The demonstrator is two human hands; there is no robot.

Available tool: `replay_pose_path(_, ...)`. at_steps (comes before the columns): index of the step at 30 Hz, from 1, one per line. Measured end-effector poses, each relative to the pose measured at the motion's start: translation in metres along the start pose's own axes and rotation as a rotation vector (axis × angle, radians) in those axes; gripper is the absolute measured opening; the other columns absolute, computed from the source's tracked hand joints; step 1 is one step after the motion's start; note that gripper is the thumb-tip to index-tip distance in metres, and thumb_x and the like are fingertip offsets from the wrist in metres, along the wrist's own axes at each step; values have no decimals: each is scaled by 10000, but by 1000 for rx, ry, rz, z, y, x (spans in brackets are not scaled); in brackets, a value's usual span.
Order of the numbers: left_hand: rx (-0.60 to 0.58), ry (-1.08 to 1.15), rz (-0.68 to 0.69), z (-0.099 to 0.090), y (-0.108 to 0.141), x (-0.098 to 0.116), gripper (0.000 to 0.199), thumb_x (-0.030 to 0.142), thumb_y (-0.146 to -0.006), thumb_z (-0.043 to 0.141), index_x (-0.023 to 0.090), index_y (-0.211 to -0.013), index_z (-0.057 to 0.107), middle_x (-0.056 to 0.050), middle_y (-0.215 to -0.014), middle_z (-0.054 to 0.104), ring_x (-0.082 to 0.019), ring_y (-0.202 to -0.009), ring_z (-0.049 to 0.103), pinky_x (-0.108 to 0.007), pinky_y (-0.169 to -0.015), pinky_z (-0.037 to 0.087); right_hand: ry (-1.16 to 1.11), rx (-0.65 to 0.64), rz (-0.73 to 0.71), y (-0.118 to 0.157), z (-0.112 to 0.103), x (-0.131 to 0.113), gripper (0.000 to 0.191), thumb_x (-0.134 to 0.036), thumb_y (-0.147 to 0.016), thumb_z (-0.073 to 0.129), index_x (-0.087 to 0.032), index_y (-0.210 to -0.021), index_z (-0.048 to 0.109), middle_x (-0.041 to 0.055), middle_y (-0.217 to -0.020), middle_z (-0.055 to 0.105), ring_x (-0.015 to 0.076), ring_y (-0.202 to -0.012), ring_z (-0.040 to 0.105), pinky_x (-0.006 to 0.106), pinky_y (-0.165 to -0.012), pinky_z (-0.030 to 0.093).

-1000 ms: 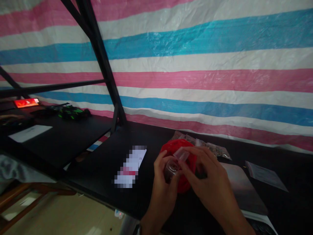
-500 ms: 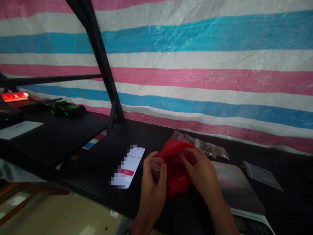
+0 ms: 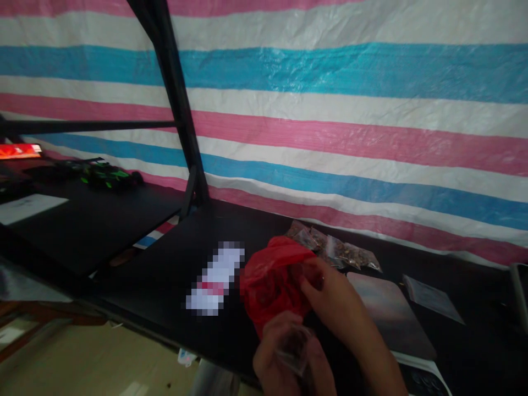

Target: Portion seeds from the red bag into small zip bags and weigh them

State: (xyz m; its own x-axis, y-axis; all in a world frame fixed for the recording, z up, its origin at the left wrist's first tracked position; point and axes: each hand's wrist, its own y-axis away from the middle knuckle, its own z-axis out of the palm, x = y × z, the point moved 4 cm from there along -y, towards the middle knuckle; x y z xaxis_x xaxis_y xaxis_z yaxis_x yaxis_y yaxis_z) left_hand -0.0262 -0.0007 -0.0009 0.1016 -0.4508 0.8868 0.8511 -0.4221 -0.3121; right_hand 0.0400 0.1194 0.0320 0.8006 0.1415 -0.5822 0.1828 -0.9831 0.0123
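Note:
My left hand point(image 3: 284, 352) is low in the view, its fingers closed around a small clear plastic bag point(image 3: 295, 347) with something dark in it. Just beyond it a red plastic bag point(image 3: 272, 258) stands with its mouth open towards me. My right hand point(image 3: 330, 291) is at the right side of that red bag, thumb and fingers pinched together at its rim. Whether those fingers also hold something from inside is hidden. The red bag's contents are too dark to make out.
Several clear bags of brown pieces point(image 3: 350, 256) lie behind the red bag. A scale with a metal plate point(image 3: 388, 311) and a flat clear zip bag point(image 3: 433, 297) are on the right. A blurred phone point(image 3: 216, 278) lies left, and a black post point(image 3: 177, 93) rises beyond.
My left hand has come down and nearer with the small clear bag, away from the red bag's left side. The red bag's mouth now shows more widely; my right hand stays at its rim.

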Motion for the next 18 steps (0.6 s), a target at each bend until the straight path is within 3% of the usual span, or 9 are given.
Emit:
replay_pose_path(4, 17, -160, -89, 6, 10, -20, 329, 240, -896, 708, 269, -1185, 553, -50, -1097, 639, -191, -875, 675, -304, -746, 578, 118, 65, 15, -6, -9, 4, 364, -235, -985, 629, -252, -1347, 664, 94, -1298, 768, 296, -1123, 751, 364, -879, 505)
replay_pose_path(7, -136, -232, -192, 8, 5, -32, 348, 186, -914, 622, 261, -1246, 545, -65, -1153, 641, -229, -1018, 689, -359, -875, 570, 200, -13, 45, -2, -7, 7, 333, -221, -975, 632, -237, -1303, 687, 104, -1273, 771, 297, -1106, 758, 349, -828, 494)
replay_pose_path(10, -152, -242, -256, 5, -6, -32, 356, 186, -932, 570, 255, -1279, 535, -82, -1228, 625, -258, -1140, 667, -411, -979, 541, 209, -89, 53, 10, -7, 7, 272, -203, -940, 640, -232, -1198, 722, 99, -1220, 786, 293, -1084, 758, 344, -799, 485)
replay_pose_path(13, -133, -250, -308, 4, -15, -27, 370, 211, -929, 604, 270, -1285, 523, -69, -1249, 611, -259, -1145, 650, -445, -1016, 515, 142, -141, 38, 20, -13, 1, 234, -203, -922, 646, -253, -1129, 743, 73, -1132, 807, 292, -1038, 762, 365, -826, 498)
replay_pose_path(18, -149, -222, -224, 2, -22, -28, 343, 255, -949, 641, 276, -1274, 536, -60, -1229, 618, -244, -1093, 658, -433, -983, 528, 9, -29, -137, 16, -19, -19, 242, -254, -965, 638, -306, -1174, 749, 40, -1241, 777, 281, -1068, 751, 407, -935, 520)
